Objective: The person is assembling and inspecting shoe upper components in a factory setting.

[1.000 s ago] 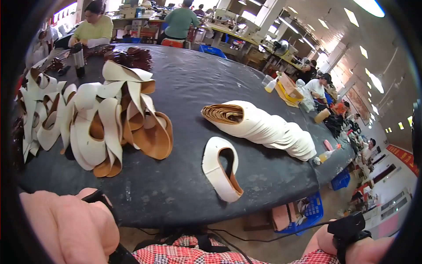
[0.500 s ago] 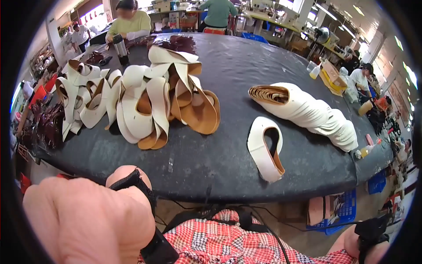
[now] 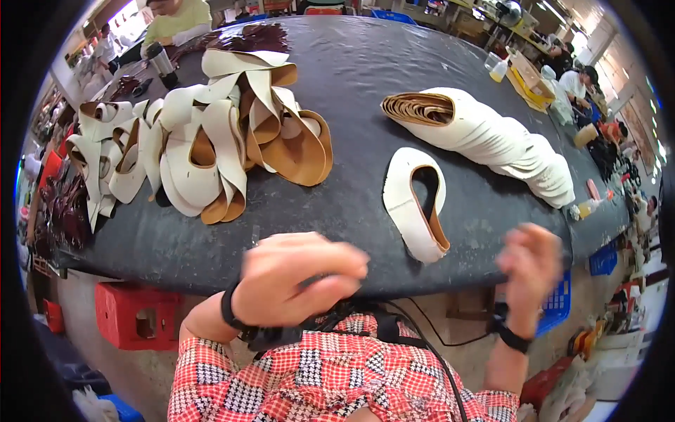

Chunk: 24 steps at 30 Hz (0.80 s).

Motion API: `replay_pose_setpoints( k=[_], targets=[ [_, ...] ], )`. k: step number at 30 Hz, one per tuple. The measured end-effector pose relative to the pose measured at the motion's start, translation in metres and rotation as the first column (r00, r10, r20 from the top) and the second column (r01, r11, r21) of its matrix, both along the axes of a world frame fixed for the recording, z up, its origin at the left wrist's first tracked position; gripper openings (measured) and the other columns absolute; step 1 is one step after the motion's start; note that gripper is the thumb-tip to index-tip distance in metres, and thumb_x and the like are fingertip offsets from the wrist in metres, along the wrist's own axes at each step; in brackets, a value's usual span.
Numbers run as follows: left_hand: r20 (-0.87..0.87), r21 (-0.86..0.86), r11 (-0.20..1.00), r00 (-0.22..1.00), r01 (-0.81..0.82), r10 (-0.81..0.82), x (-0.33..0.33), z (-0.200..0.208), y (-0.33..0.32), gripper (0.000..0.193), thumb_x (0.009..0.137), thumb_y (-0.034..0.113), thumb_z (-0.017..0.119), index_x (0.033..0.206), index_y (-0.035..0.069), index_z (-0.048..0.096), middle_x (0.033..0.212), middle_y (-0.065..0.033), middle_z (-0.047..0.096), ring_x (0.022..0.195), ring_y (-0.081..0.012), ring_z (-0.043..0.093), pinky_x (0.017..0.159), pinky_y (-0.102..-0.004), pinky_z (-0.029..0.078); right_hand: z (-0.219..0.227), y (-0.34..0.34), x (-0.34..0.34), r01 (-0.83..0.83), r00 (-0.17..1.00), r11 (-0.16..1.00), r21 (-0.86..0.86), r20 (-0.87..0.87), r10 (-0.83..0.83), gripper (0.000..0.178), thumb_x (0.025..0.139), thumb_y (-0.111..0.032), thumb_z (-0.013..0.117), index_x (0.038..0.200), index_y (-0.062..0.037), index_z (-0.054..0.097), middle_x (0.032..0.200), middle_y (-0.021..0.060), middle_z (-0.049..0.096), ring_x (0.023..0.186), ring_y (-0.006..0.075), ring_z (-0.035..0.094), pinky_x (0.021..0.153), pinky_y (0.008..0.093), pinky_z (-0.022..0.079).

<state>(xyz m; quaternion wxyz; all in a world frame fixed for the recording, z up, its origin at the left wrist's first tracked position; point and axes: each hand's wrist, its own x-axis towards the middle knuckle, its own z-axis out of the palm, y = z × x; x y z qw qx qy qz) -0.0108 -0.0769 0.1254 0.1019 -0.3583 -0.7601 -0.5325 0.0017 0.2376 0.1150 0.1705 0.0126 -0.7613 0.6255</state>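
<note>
My left hand hovers over the table's near edge, fingers stretched forward and thumb apart, with nothing seen in it. Off to the right, my right hand is raised with bent fingers smeared by motion; no object shows in it. Between and beyond the hands lies a single white shoe upper with tan lining, curved into a loop on the table. Behind it, a long row of nested white shoe uppers leans to the right. A loose heap of similar white and tan uppers covers the left side. Neither hand touches any upper.
The table has a dark sheet cover. Dark red pieces lie at its left edge. A flask stands far left near a co-worker. Bottles and a yellow box stand far right. A red stool is below.
My left hand has moved right and away from the camera. My right hand has risen into view at the table's edge. The view has tilted down; the uppers look unmoved on the table.
</note>
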Motion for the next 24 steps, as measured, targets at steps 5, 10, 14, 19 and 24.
replay_pose_setpoints(
  k=[5,10,14,19,24],
  targets=[
    [-0.07,-0.135,0.989,0.997,-0.055,0.046,-0.034,-0.076,0.05,0.025,0.074,0.012,0.066,0.097,0.004,0.06,0.095,-0.01,0.063,0.085,-0.0254,0.061,0.072,-0.0313,0.049,-0.108,-0.013,-0.031,-0.231,0.972,0.843,0.485,0.068,0.227,0.053,0.071,0.004,0.058,0.122,-0.0047,0.046,0.11,0.0091,0.049,0.069,0.0103,0.057,0.059,0.0225,0.047],
    [-0.17,-0.372,0.926,0.985,-0.057,-0.008,-0.053,-0.121,0.099,0.054,0.067,0.021,0.07,0.113,0.006,0.046,0.108,-0.0098,0.054,0.102,-0.0277,0.051,0.087,-0.0371,0.041,-0.124,-0.036,-0.041,-0.29,0.954,0.938,0.189,0.136,0.267,0.032,0.078,-0.002,0.062,0.109,0.0001,0.053,0.103,0.0073,0.053,0.066,0.0094,0.058,0.061,0.0225,0.048],
    [-0.108,-0.462,0.878,0.99,-0.129,0.088,-0.057,-0.141,0.1,0.048,0.063,0.023,0.072,0.102,0.005,0.05,0.09,-0.0084,0.056,0.091,-0.0264,0.053,0.08,-0.0356,0.043,-0.133,-0.045,-0.039,-0.249,0.921,0.943,-0.222,0.248,0.301,0.021,0.084,-0.006,0.057,0.102,0.0034,0.054,0.09,0.0068,0.058,0.068,0.01,0.058,0.062,0.023,0.048],
    [0.166,-0.273,0.954,0.971,-0.121,0.171,-0.061,-0.146,0.087,0.032,0.067,0.014,0.071,0.095,0.002,0.06,0.081,-0.0066,0.062,0.076,-0.0188,0.056,0.07,-0.0287,0.045,-0.142,-0.023,-0.03,-0.207,0.866,0.936,-0.285,0.392,0.311,0.016,0.086,-0.008,0.054,0.1,-0.0009,0.054,0.087,0.0044,0.059,0.07,0.0091,0.057,0.063,0.0229,0.048],
    [0.707,0.367,0.926,0.673,-0.085,-0.218,-0.042,-0.096,0.1,0.03,0.076,0.008,0.067,0.104,0.001,0.059,0.085,0.001,0.06,0.076,-0.0049,0.053,0.066,-0.0195,0.042,-0.121,-0.009,-0.026,-0.239,0.771,0.707,-0.665,0.312,0.555,0.029,0.087,-0.018,0.055,0.108,0.0016,0.051,0.095,0.0037,0.058,0.082,0.0092,0.056,0.069,0.0219,0.045]
  ],
)
